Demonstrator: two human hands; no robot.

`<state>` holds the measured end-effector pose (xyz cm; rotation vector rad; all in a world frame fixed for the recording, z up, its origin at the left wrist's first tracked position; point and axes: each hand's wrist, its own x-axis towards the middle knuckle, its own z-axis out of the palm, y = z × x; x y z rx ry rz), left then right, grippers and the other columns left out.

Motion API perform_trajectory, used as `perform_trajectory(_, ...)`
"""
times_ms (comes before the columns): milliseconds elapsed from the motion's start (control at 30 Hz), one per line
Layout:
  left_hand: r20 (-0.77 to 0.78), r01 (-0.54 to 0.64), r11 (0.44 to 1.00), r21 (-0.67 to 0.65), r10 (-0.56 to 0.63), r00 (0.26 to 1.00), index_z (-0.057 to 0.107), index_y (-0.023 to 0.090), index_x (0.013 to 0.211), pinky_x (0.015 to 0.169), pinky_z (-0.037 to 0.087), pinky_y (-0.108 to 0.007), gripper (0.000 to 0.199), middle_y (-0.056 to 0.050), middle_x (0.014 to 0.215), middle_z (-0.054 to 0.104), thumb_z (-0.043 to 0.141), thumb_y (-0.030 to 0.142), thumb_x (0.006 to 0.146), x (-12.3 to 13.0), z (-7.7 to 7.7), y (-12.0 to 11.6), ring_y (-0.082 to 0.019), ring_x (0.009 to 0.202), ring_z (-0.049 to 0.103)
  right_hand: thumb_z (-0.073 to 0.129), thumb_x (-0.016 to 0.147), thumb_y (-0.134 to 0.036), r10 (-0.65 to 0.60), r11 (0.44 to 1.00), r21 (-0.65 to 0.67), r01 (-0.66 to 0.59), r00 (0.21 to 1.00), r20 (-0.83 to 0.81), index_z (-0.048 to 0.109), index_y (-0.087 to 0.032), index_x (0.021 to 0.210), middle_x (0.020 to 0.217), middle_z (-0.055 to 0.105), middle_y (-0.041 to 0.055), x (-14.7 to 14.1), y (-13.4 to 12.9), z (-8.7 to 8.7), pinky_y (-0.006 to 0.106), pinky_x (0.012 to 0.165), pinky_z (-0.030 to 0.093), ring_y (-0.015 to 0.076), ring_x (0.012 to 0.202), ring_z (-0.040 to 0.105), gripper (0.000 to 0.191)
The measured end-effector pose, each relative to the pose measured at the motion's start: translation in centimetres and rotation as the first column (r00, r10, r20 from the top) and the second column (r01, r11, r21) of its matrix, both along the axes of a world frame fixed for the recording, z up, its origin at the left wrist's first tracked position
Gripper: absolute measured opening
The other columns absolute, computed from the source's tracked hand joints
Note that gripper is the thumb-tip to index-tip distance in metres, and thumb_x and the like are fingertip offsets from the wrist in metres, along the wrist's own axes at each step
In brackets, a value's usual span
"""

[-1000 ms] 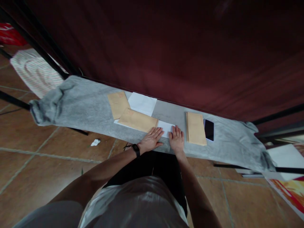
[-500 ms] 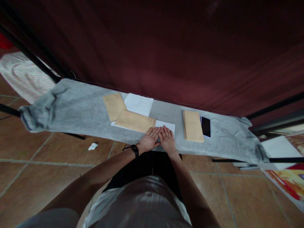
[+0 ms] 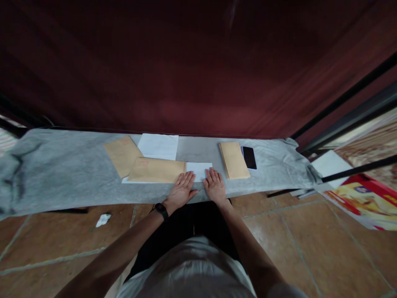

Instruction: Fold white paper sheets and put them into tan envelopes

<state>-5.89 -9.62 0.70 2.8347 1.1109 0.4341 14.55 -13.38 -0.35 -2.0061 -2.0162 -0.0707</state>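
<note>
My left hand (image 3: 180, 191) lies flat, fingers extended, across the right end of a brown envelope (image 3: 156, 169) and the white paper (image 3: 200, 167) beneath it. My right hand (image 3: 215, 186) is flat too, its fingertips on the paper's right end. A gap separates the two hands, and neither grasps anything. The paper shows on both sides of the envelope and along its near edge. A second brown envelope (image 3: 124, 155) lies at an angle to the left, partly under the first. Behind them is another white sheet (image 3: 159, 145).
A stack of brown envelopes (image 3: 235, 160) sits right of my hands, beside a dark-screened phone (image 3: 249, 157). A grey cloth (image 3: 68, 174) covers the narrow table. A dark red curtain (image 3: 186, 82) hangs behind it. Crumpled white tissue (image 3: 103, 219) lies on the tiled floor.
My hands, side by side before, have moved apart, the left toward the envelope and the right toward the paper's right end. The camera view has shifted and levelled.
</note>
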Motion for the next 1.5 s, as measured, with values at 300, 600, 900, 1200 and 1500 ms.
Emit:
perform_trajectory(300,-0.059,-0.109,0.994,0.002,0.109,0.992,0.048,0.009,0.147,0.124,0.024,-0.051,0.056,-0.017,0.157,0.041,0.040,0.039,0.101,1.9,1.1,1.0,-0.030,0.149,0.032,0.040,0.105,-0.039,-0.012,1.000,0.025,0.013,1.000,-0.010,0.042,-0.014,0.152,0.158,0.041,0.0151,0.1,0.1,-0.2,0.047,0.119,0.029,0.0287,0.144,0.041,0.054)
perform_trajectory(600,-0.059,-0.160,0.987,0.013,0.161,0.985,0.046,0.007,0.148,0.124,0.023,-0.050,0.056,-0.016,0.156,0.042,0.035,0.036,0.101,1.0,0.8,1.7,-0.029,0.150,0.031,0.042,0.104,-0.041,-0.044,0.998,-0.042,0.041,0.997,-0.070,0.044,-0.016,0.151,0.158,0.041,0.0134,-0.1,0.1,0.6,0.048,0.121,0.025,0.0276,0.146,0.038,0.053)
perform_trajectory(900,-0.099,-0.207,0.978,0.017,0.207,0.973,0.044,0.005,0.148,0.125,0.019,-0.050,0.055,-0.016,0.159,0.038,0.031,0.028,0.100,3.3,1.1,2.1,-0.028,0.153,0.024,0.033,0.106,-0.035,0.033,0.992,-0.118,-0.052,0.987,-0.159,0.044,-0.015,0.151,0.160,0.039,0.0087,-1.9,2.7,2.5,0.043,0.123,0.025,0.0236,0.148,0.036,0.050)
perform_trajectory(1200,-0.094,-0.250,0.968,0.001,0.249,0.964,0.040,0.007,0.151,0.126,0.017,-0.047,0.059,-0.015,0.159,0.038,0.031,0.037,0.101,3.4,0.0,2.1,-0.026,0.152,0.027,0.036,0.106,-0.039,0.019,0.994,-0.103,-0.029,0.995,-0.096,0.042,-0.019,0.152,0.162,0.034,0.0092,-1.3,3.9,1.0,0.045,0.123,0.023,0.0259,0.149,0.034,0.051)
perform_trajectory(1500,-0.073,-0.238,0.971,-0.002,0.237,0.969,0.035,0.006,0.154,0.125,0.016,-0.048,0.070,-0.017,0.160,0.036,0.033,0.052,0.100,3.2,0.1,2.2,-0.028,0.152,0.027,0.042,0.103,-0.036,-0.131,0.990,-0.062,0.125,0.986,-0.105,0.043,-0.011,0.151,0.157,0.043,0.0134,1.2,3.7,1.1,0.042,0.119,0.028,0.0273,0.144,0.040,0.054)
